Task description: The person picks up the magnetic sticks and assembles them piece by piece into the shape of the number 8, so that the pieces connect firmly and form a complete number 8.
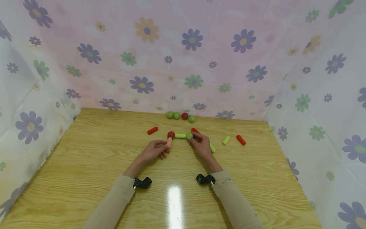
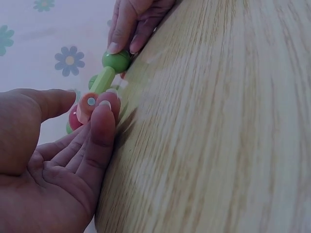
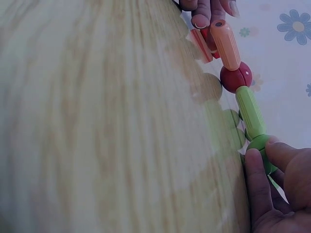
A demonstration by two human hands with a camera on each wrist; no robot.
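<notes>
A short chain of toy pieces lies mid-table: an orange rod (image 1: pixel 169 143), a red ball (image 1: pixel 171 135), a light green rod (image 1: pixel 180 135) and a green ball (image 1: pixel 189 135). My left hand (image 1: pixel 166 147) pinches the orange rod (image 2: pixel 87 104) between the fingertips (image 2: pixel 104 111) and the thumb. My right hand (image 1: pixel 191 137) pinches the green ball (image 3: pixel 262 145) at the other end. The right wrist view shows the whole chain: orange rod (image 3: pixel 225 43), red ball (image 3: pixel 235 76), green rod (image 3: pixel 250 111).
Loose rods lie about: a red one (image 1: pixel 152 130) to the left, a green one (image 1: pixel 226 140) and a red one (image 1: pixel 241 140) to the right, and a green one (image 1: pixel 213 148) by my right hand. Several balls (image 1: pixel 176 115) line the floral back wall. The wooden table (image 1: pixel 85 165) is walled with cloth.
</notes>
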